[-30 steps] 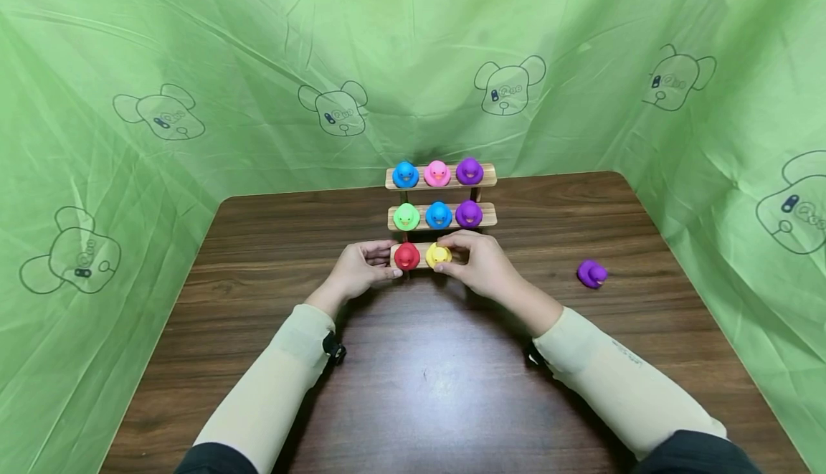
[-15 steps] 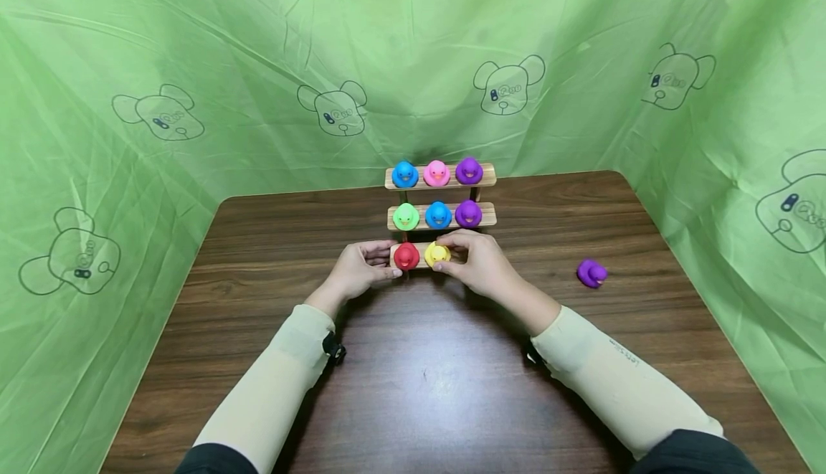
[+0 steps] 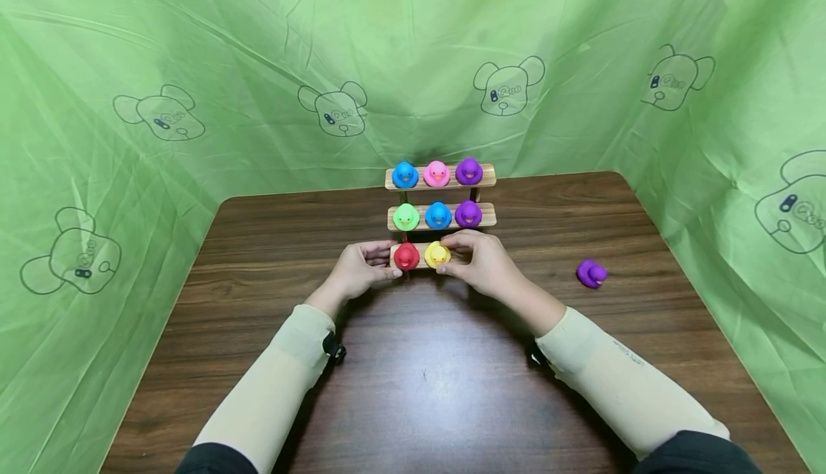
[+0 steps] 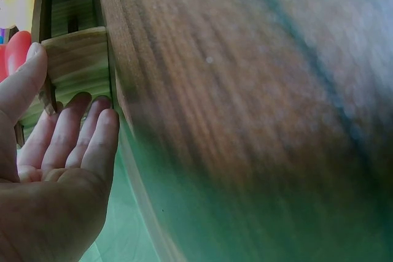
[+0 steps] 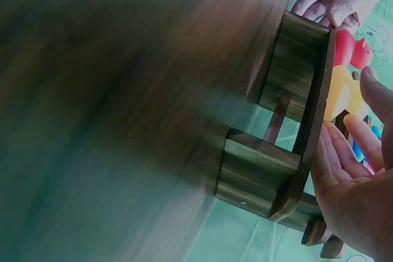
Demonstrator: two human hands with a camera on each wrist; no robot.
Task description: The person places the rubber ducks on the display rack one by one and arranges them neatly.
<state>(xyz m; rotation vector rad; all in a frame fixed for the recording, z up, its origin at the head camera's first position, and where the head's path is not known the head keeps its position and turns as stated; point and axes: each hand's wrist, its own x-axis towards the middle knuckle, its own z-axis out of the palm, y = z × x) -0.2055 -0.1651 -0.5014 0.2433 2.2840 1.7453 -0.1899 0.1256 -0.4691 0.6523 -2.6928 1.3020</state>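
On the lowest shelf of a three-tier wooden rack (image 3: 422, 255), a red duck (image 3: 406, 256) sits at the left with a yellow duck (image 3: 437, 254) to its right. My left hand (image 3: 356, 269) holds the left end of that shelf, thumb at the front beside the red duck (image 4: 17, 53) and fingers against the rack's side (image 4: 77, 59). Around the right side of the yellow duck (image 5: 339, 93) curves my right hand (image 3: 484, 264), thumb and forefinger spread around it. A slight gap shows between its thumb and the duck in the right wrist view.
Green (image 3: 406, 217), blue (image 3: 438, 216) and purple ducks (image 3: 468, 214) line the middle shelf. Blue (image 3: 405, 174), pink (image 3: 437, 173) and purple ducks (image 3: 469, 171) stand on top. Another purple duck (image 3: 591, 273) lies on the table at right. Green cloth (image 3: 413, 44) encloses the table.
The yellow duck has shifted very slightly left on the shelf. My right hand has then drawn back a little to the right of it. My left hand stays put.
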